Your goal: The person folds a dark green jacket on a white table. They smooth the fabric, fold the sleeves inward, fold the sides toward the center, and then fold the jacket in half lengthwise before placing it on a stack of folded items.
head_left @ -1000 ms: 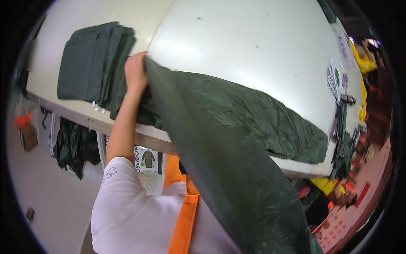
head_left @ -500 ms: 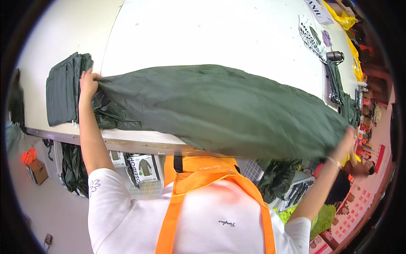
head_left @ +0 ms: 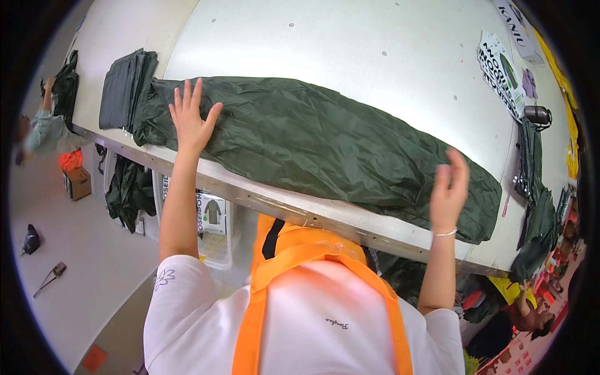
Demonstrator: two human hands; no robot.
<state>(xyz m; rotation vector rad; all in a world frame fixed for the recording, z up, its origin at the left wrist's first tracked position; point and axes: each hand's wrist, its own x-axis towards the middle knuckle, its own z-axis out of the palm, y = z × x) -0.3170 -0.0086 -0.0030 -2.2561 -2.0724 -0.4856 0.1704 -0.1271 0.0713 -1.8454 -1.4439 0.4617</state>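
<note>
A long dark green garment (head_left: pixel 312 137), apparently a raincoat, lies folded lengthwise and wrinkled along the front edge of the white table (head_left: pixel 325 56). My left hand (head_left: pixel 192 122) rests on its left part, fingers spread and nothing gripped. Over its right part is my right hand (head_left: pixel 450 190), slightly blurred, fingers apart and holding nothing; whether it touches the cloth I cannot tell. Beside the garment's left end sits a stack of folded dark green garments (head_left: pixel 122 90).
At the far right lie printed packaging sheets (head_left: pixel 502 78), a dark cup (head_left: pixel 537 115) and more dark green garments (head_left: pixel 530 162). Under the table stands a white crate (head_left: pixel 219 247) holding packages. A cardboard box (head_left: pixel 77 182) is on the floor; another person's arm (head_left: pixel 47 97) shows far left.
The garment, held stretched between both hands, now lies on the table. Both hands have let go; my left moved right onto the cloth, and my right moved inward. The view has shifted.
</note>
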